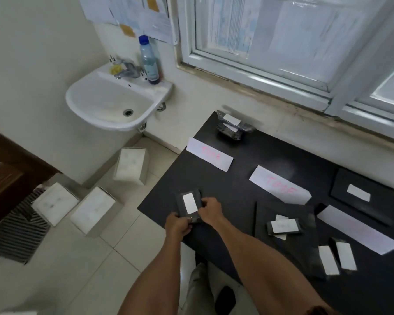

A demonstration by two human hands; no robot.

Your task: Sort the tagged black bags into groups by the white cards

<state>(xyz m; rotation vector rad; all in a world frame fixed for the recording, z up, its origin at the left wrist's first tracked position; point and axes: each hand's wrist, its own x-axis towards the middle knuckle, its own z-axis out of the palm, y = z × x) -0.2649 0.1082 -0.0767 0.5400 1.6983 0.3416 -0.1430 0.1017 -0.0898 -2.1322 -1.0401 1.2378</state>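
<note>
Both hands hold one black bag (184,206) with a white tag at the left front corner of the black table (243,185). My left hand (177,225) grips its near end and my right hand (210,210) pinches its right edge. Three white cards lie on the table: one at the far left (209,153), one in the middle (279,184), one at the right (358,228). Tagged bags lie below the middle card (284,225) and below the right card (337,258). A further heap of bags (233,125) sits at the far corner.
A larger black pouch with a white label (359,193) lies at the far right of the table. Left of the table are a white sink (114,103) with a bottle (148,61), and three white boxes on the tiled floor (96,210). A window runs along the wall.
</note>
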